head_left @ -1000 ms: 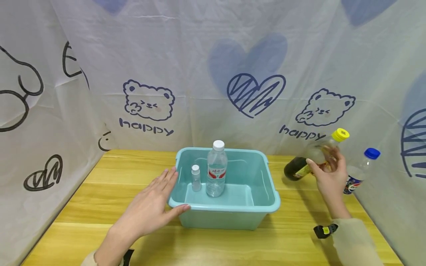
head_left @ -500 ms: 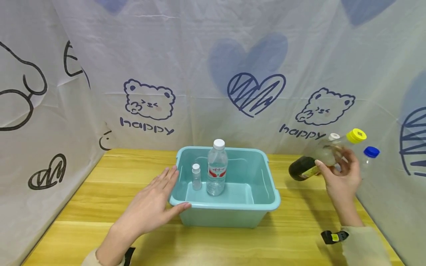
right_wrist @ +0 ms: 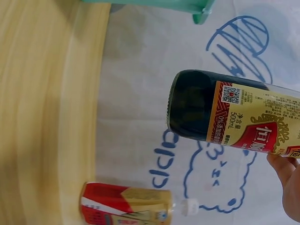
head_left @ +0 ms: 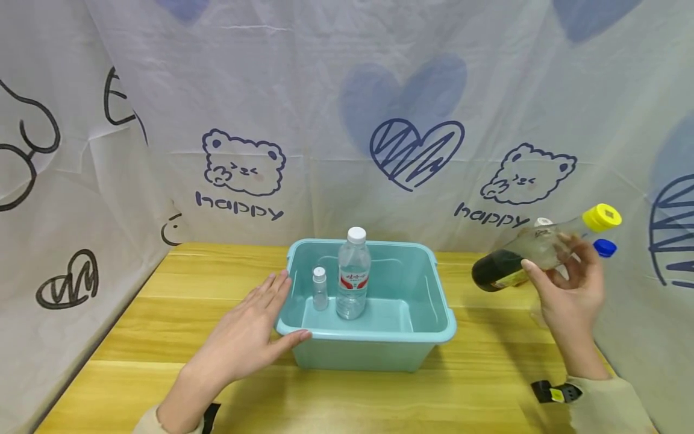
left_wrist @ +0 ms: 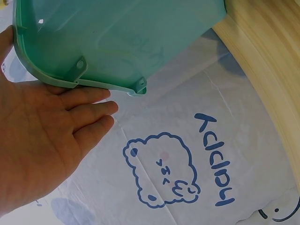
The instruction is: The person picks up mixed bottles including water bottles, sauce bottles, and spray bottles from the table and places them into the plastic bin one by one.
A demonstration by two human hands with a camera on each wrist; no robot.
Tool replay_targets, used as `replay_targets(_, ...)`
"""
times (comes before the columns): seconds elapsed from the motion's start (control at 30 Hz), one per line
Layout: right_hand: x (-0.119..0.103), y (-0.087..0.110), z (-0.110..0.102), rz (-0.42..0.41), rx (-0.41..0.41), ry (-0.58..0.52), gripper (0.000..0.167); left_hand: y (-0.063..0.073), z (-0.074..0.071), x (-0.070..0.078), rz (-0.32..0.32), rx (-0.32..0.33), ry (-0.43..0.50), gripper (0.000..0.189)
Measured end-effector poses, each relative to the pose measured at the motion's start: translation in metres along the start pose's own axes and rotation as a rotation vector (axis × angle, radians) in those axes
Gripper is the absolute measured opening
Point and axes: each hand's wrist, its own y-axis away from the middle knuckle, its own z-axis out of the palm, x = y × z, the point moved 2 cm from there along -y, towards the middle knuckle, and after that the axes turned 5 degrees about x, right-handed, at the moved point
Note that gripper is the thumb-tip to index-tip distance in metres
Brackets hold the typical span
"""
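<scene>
My right hand (head_left: 575,295) grips a vinegar bottle (head_left: 499,269) with a yellow cap and dark liquid. It is held in the air, strongly tilted, cap up to the right and base to the left. In the right wrist view the bottle's (right_wrist: 248,115) cream and red label faces the camera; the cap is out of sight. My left hand (head_left: 244,337) rests with straight fingers along the left rim of a turquoise plastic bin (head_left: 358,355). In the left wrist view its fingers (left_wrist: 91,115) lie against the bin's outer edge. Inside the bin stand a clear water bottle (head_left: 352,283) and a small white-capped bottle (head_left: 320,289).
Behind the raised bottle stand a blue-capped bottle (head_left: 604,247), mostly hidden, and a white-capped bottle with a red and gold label (right_wrist: 126,204). A wooden table (head_left: 217,271) carries everything. A printed cloth (head_left: 325,120) hangs at the back and sides.
My right hand has moved right with the vinegar bottle, which now tilts further towards the horizontal and covers more of the blue-capped bottle. The left hand and the bin stay in place.
</scene>
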Motion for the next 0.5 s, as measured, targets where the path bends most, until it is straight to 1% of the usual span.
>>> replay_targets(0.1,-0.008,-0.002,0.002,-0.042,-0.017,-0.049,0.077,0.0,0.0,0.0,-0.002,0.0,0.001,0.105)
replay_targets(0.17,-0.014,-0.003,0.005,-0.074,-0.031,-0.056,0.076,0.0,0.0,0.0,-0.003,0.0,0.002,0.105)
replay_targets(0.3,-0.026,-0.004,0.01,-0.125,-0.058,-0.024,0.077,0.0,0.0,0.0,-0.001,0.005,0.0,0.105)
replay_targets(0.43,-0.035,-0.004,0.016,-0.121,-0.067,-0.052,0.077,0.0,0.0,0.0,0.002,0.007,-0.003,0.105)
replay_targets(0.5,-0.038,-0.005,0.02,-0.116,-0.071,-0.085,0.077,0.0,0.0,0.001,0.003,0.008,-0.004,0.105)
